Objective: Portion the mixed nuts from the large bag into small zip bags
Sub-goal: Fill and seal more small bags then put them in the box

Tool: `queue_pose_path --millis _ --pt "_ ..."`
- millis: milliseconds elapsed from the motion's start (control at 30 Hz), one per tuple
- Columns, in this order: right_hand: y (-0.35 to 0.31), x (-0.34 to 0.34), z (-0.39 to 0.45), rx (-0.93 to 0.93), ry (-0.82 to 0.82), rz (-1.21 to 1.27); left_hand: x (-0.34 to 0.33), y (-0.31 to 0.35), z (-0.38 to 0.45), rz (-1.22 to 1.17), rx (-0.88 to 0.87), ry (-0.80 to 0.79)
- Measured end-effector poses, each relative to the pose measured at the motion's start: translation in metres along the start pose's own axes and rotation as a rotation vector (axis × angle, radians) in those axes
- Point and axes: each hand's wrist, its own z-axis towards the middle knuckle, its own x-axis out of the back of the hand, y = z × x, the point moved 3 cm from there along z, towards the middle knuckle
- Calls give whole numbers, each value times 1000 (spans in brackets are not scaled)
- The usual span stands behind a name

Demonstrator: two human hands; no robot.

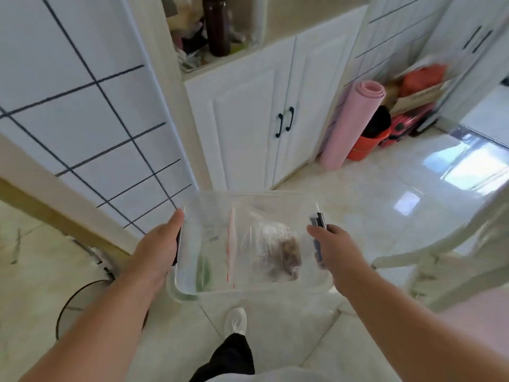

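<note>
Nearest the lens, two bare forearms were seen reaching up from the lower corners of the frame, with a dark trouser leg and a white shoe [235,322] showing between them at the bottom centre. The whole picture was softened by motion blur, so fine detail was hard to make out.

A clear plastic container [192,282], rectangular with rounded corners, was held level in the middle of the frame, one hand on each short side. The left hand [158,248] was wrapped around the left edge, thumb lying along the rim and fingers hidden beneath. The right hand [334,248] was curled around a dark handle or clip [319,220] on the right edge; what exactly that dark piece was could not be told, and the fingers were mostly hidden behind it.

Inside the container a zip bag [248,238] of thin, crinkled, transparent film was seen lying flat, with a red line along its left side. A brownish lump of mixed nuts [286,259] was gathered in its lower right part. A blurred green shape [203,274] and a small label were seen at the container's left, unidentifiable.

Behind, white panelled cabinet doors [256,128] with black handles filled the upper centre, a rolled pink mat [349,125] leaned at the upper right, and glossy pale floor tiles [385,199] lay below.
</note>
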Motion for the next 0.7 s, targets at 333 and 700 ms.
queue_pose_path --millis 333,700 --pt "-46 39 54 -48 273 212 -97 130 107 -72 -80 -319" --pt "-84 122 141 -85 360 387 -227 215 161 -12 -118 -457"
